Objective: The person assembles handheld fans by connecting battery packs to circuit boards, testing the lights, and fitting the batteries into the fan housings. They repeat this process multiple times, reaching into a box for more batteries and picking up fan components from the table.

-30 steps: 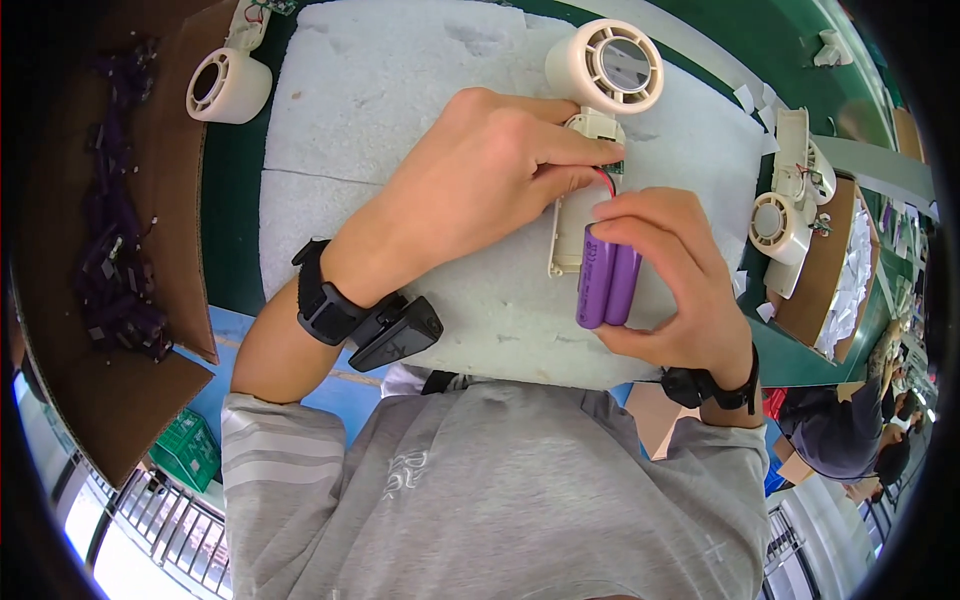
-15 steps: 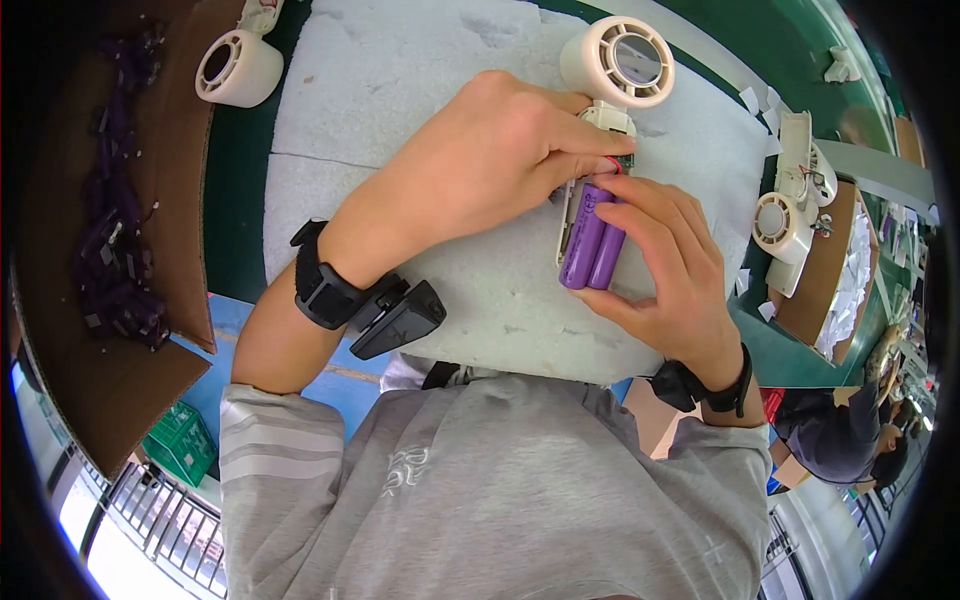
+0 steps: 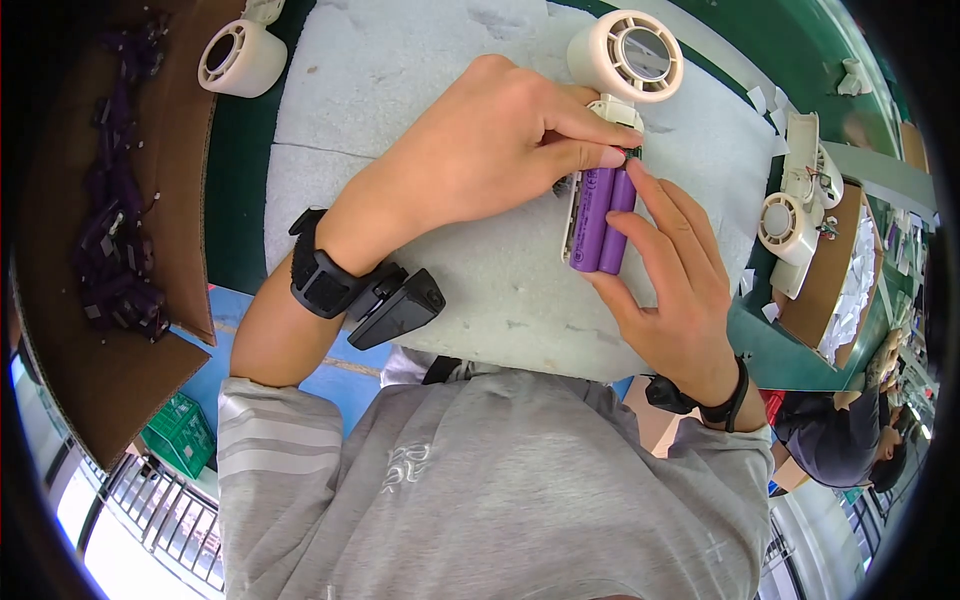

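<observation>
A cream handheld fan lies on the pale foam pad, its round head pointing away from me and its handle casing open. Two purple cylindrical cells, joined as a battery pack, lie along the handle, partly over the open shell. My left hand is closed on the fan at the neck end of the handle, thumb and index finger by a bit of red wire and a dark part. My right hand grips the battery pack, thumb at its near end and fingers along its right side and far end.
A cardboard box at left holds many purple battery packs. Another fan sits at the back left. Opened fan parts lie at right beside a carton of white pieces. Another person is at the far right.
The battery pack has moved away from me, up the handle toward the fan's neck, with my right hand on it. The fan has shifted slightly to the right. My left fingers remain at the neck.
</observation>
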`<action>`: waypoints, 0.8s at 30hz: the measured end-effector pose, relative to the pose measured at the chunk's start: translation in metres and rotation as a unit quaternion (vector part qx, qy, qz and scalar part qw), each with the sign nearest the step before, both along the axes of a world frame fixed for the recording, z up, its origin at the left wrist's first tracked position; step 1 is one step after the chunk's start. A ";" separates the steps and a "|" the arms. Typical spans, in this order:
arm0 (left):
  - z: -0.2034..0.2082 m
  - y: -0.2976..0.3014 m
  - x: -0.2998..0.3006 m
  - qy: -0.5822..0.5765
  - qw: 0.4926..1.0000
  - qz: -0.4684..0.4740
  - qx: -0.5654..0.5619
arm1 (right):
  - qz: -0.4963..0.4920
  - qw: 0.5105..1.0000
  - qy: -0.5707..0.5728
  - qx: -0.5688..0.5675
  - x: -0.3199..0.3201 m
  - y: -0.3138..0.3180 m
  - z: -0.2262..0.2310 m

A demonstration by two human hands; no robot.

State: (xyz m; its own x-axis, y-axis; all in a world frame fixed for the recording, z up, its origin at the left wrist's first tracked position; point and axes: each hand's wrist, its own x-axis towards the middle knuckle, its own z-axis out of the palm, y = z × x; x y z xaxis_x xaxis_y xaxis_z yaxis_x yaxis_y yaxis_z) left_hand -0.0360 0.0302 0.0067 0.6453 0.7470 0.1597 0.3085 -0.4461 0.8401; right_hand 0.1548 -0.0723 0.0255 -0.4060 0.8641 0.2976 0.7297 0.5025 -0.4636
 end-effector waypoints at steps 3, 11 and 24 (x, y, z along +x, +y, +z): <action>0.001 0.000 0.000 -0.001 1.000 -0.001 -0.006 | 0.003 1.000 -0.004 -0.006 0.000 0.000 -0.002; 0.003 0.000 -0.002 0.025 1.000 0.000 -0.012 | -0.031 0.999 0.010 -0.031 -0.001 0.001 -0.002; 0.025 0.008 -0.004 0.048 0.992 -0.043 -0.110 | -0.033 0.977 0.141 -0.156 -0.004 0.019 -0.004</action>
